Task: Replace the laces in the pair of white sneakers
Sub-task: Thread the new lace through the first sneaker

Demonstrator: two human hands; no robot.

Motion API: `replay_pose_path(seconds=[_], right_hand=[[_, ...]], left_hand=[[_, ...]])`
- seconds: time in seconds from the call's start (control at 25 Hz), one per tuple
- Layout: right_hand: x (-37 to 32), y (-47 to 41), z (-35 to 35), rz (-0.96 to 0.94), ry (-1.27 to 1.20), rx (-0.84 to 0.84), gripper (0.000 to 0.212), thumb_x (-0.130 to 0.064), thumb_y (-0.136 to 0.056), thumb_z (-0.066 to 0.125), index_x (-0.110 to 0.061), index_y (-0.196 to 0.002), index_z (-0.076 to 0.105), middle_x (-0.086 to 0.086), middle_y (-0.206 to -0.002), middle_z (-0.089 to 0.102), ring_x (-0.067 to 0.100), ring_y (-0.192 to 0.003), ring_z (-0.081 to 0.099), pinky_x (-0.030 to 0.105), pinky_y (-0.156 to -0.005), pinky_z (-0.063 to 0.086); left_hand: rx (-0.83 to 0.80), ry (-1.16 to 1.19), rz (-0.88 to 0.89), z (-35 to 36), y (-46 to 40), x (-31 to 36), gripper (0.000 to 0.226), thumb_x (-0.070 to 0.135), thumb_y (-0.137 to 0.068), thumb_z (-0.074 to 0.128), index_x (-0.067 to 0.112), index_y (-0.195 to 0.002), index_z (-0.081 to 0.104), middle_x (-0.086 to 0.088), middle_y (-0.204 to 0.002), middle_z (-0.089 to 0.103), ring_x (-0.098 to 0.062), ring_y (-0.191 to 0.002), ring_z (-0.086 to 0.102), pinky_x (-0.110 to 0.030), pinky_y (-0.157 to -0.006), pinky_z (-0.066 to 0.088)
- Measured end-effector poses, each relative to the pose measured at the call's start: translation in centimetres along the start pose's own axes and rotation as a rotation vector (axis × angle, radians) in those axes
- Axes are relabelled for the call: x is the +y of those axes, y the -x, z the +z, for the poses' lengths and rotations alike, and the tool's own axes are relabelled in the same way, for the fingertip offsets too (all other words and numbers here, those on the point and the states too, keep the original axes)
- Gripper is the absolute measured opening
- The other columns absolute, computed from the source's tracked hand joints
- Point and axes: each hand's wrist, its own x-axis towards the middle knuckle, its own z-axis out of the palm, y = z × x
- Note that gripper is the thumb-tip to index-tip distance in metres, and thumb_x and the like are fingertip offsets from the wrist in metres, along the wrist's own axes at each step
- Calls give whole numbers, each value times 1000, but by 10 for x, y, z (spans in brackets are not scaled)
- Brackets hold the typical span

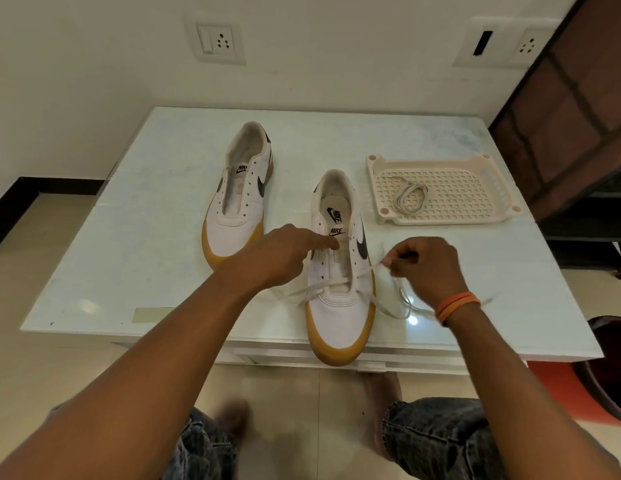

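Observation:
Two white sneakers with tan soles lie on the table. The near sneaker (340,306) has a white lace (323,288) threaded through its lowest eyelets, with both ends trailing to the sides. My left hand (281,254) rests on this shoe's left side, index finger pressing the tongue. My right hand (427,268) pinches the lace's right end just beside the shoe. The far sneaker (241,199) at the left has no lace. Another coiled lace (410,198) lies in the cream tray (472,194).
The glass-topped table (146,237) stands against a wall with sockets. The near sneaker's toe overhangs the front edge. A dark wooden cabinet (572,133) stands at the right. My knees in jeans are below the table edge.

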Motion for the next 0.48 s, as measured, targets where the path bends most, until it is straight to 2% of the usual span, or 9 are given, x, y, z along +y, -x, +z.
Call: replay_pose_path(seconds=[0.04,0.12,0.16,0.2,0.28,0.36,0.48], right_hand=[[5,-4,-12,50,-61,109,10,-3,-78,75,-12,-74,73,-2,-68,69,7,-63,66,12,-72,53],[16,-10,-27,117,-155,279,11,-2,-77,75,-12,-77,73,2,-74,71,14,-68,69,32,-81,58],[16,-10,-27,127,-165,295,11,-4,-76,77,-12,-83,73,4,-81,71,17,-70,70,39,-81,59],[12,-8,-22,132,-171,256,20,-6,-75,79,-12,-93,73,6,-93,70,18,-73,70,41,-77,60],[3,-2,-6,149,-237,26,40,-8,-72,83,-15,-108,69,6,-108,64,22,-75,71,37,-67,61],[-6,4,9,122,-225,-184,34,-11,-69,85,-13,-101,72,7,-99,70,21,-71,72,33,-65,61],[-9,8,22,-45,59,-206,15,-18,-69,85,-16,-79,74,-1,-81,70,11,-68,67,22,-72,55]], left_hand=[[18,13,-5,0,-1,-1,77,-16,-88,38,42,-137,49,1,-137,56,-13,-109,61,-18,-69,47],[33,23,-2,1,-4,-3,73,-15,-88,39,42,-133,53,3,-138,56,-10,-109,61,-8,-60,36],[33,32,2,2,-6,-4,72,-13,-89,41,43,-132,54,4,-139,55,-10,-109,61,-8,-59,34],[34,45,7,2,-8,-4,70,-13,-90,42,43,-132,54,4,-139,54,-10,-109,60,-7,-59,34],[26,63,7,3,-11,-6,67,-11,-92,43,41,-132,55,3,-140,54,-12,-110,59,-7,-60,33],[30,74,9,4,-11,-7,66,-11,-92,43,40,-132,55,3,-139,54,-13,-110,59,-8,-62,34],[46,95,7,4,-10,-7,66,-12,-91,43,40,-130,58,2,-137,57,-12,-108,61,-16,-72,41]])
